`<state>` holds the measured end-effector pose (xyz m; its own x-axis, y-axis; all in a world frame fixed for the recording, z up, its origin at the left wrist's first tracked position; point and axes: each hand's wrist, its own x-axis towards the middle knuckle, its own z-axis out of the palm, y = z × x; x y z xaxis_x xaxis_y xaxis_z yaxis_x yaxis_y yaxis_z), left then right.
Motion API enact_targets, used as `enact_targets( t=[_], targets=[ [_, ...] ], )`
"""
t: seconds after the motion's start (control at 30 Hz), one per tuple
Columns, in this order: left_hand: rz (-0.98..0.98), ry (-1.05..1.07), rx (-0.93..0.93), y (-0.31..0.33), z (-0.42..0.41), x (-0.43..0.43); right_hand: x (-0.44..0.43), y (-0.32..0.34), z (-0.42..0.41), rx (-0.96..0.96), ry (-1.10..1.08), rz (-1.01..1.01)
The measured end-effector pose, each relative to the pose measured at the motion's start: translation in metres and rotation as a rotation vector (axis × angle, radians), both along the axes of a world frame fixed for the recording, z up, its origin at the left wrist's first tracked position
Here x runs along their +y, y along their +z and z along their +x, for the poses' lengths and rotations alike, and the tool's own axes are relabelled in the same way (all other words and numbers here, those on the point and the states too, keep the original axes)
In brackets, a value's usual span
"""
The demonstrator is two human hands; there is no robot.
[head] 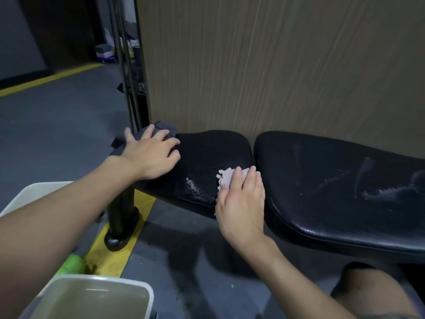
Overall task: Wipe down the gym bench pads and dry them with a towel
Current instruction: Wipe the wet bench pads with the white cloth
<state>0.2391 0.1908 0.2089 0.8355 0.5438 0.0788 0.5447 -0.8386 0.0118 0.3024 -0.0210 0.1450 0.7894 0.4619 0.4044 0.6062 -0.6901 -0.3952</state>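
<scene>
Dim, flat indoor light falls from above. The glossy black vinyl bench pad point(333, 192) shows pale sheen along its front rim and glinting wet streaks. Soft shadows pool on the grey floor point(184, 261) beneath. Edges bend with wide-angle distortion; detail is slightly soft throughout.

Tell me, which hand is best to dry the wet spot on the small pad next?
Probably the left hand: it rests on the grey towel at the small pad end. The right hand presses the pink wiping cloth.
</scene>
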Motion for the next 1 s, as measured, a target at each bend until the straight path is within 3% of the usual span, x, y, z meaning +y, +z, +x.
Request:
enact_targets(
  t=[0.23,0.4,0.6,0.83,1.0],
  targets=[
    [-0.036,-0.045,0.150,0.012,0.025,-0.017,0.028,0.034,0.074,0.258,0.141,-0.285],
    [0.012,-0.015,0.229,0.017,0.033,-0.015,0.011,0.011,0.050,0.062,0.186,-0.338],
    [-0.126,-0.022,0.479,0.039,0.048,-0.002,0.040,0.038,0.090,0.209,0.170,-0.316],
    [-0.192,-0.001,0.512,0.038,0.052,-0.006,0.094,0.054,0.168,0.244,0.237,-0.501],
    [-0.293,0.020,0.556,0.045,0.058,-0.011,0.089,0.062,0.165,0.249,0.232,-0.554]
  ],
)
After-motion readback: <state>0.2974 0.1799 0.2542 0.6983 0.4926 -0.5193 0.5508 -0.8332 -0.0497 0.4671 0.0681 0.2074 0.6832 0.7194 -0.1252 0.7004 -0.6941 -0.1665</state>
